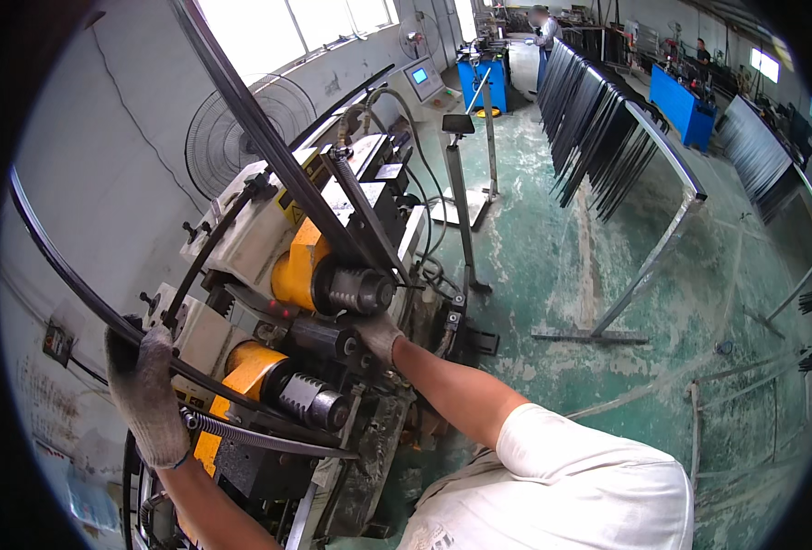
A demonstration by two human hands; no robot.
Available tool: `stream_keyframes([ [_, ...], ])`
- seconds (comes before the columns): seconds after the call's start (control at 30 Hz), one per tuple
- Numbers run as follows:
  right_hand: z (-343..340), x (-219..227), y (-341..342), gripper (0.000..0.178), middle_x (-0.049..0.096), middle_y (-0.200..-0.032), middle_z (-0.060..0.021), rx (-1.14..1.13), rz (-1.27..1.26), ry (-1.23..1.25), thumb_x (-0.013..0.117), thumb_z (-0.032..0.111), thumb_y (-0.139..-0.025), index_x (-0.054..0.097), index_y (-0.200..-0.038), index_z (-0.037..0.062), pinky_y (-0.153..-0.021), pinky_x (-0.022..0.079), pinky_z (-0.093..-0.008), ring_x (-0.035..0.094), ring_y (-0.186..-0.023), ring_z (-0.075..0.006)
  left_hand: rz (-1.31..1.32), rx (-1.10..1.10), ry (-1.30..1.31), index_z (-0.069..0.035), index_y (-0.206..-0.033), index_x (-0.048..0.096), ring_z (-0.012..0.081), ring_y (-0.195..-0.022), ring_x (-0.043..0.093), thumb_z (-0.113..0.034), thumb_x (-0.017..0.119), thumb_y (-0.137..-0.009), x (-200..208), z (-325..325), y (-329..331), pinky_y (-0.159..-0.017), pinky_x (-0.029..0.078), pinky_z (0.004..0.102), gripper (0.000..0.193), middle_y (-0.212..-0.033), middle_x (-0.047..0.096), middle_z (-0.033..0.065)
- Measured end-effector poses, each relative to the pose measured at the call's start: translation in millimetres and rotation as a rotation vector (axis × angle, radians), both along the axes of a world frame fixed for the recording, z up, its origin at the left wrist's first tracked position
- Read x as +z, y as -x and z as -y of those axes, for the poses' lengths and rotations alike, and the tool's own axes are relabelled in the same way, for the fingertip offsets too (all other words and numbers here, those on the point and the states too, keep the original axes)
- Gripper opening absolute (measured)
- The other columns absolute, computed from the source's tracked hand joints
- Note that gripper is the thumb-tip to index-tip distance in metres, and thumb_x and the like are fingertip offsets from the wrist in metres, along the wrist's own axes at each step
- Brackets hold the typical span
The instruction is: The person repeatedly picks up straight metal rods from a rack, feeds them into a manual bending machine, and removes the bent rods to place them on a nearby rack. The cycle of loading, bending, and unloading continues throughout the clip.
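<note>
Both of my hands wear pale knitted gloves. At the left, my left hand [149, 394] is closed round a long black bar [66, 266], which slopes down to the right across the machine. My right hand [378, 336] reaches in beside a dark cylindrical block [325, 337] at the middle of the machine; its fingers are hidden behind the parts. Two yellow bending heads [298, 275] with dark ridged rollers [355, 289] stand one above and one below that block. A coil spring [250, 431] lies along the lower bar. More long black bars [268, 137] rise from the upper roller.
A wire fan [241, 128] stands by the wall. Behind the machine is a control panel [421, 77]. A rack [667, 151] of hanging black rods stands to the right on the green floor. A person [545, 37] stands far back near a blue cabinet [483, 84].
</note>
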State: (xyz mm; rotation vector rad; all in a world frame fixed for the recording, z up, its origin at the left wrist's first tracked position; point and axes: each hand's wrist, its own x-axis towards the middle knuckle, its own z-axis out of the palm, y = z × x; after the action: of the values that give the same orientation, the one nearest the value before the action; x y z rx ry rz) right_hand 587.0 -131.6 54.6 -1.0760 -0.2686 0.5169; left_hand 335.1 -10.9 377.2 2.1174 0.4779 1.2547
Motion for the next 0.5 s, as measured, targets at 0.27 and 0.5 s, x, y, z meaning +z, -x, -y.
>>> stream_keyframes([
  [0.27, -4, -7, -5, 0.032, 0.079, -0.119, -0.0088, -0.001, 0.061, 0.004, 0.075, 0.012, -0.096, 0.077, -0.128, 0.0048, -0.088, 0.062, -0.035, 0.076, -0.105, -0.0171, 0.06, -0.062, 0.078, -0.003, -0.126, 0.066, 0.0084, -0.087, 0.058, -0.012, 0.076, -0.099, -2, -7, -3, -0.078, 0.051, 0.0253, 0.03, -0.098, 0.062, -0.003],
  [0.5, 1, 2, 0, 0.041, 0.077, -0.124, -0.0097, 0.037, 0.068, 0.046, 0.08, 0.015, -0.093, 0.075, -0.132, 0.0046, -0.095, 0.06, -0.0383, 0.073, -0.111, -0.0204, -0.007, 0.045, 0.007, -0.003, -0.124, 0.066, 0.0096, -0.084, 0.058, -0.016, 0.076, -0.096, 5, 7, 2, -0.077, 0.051, 0.0267, 0.033, -0.096, 0.064, 0.0003],
])
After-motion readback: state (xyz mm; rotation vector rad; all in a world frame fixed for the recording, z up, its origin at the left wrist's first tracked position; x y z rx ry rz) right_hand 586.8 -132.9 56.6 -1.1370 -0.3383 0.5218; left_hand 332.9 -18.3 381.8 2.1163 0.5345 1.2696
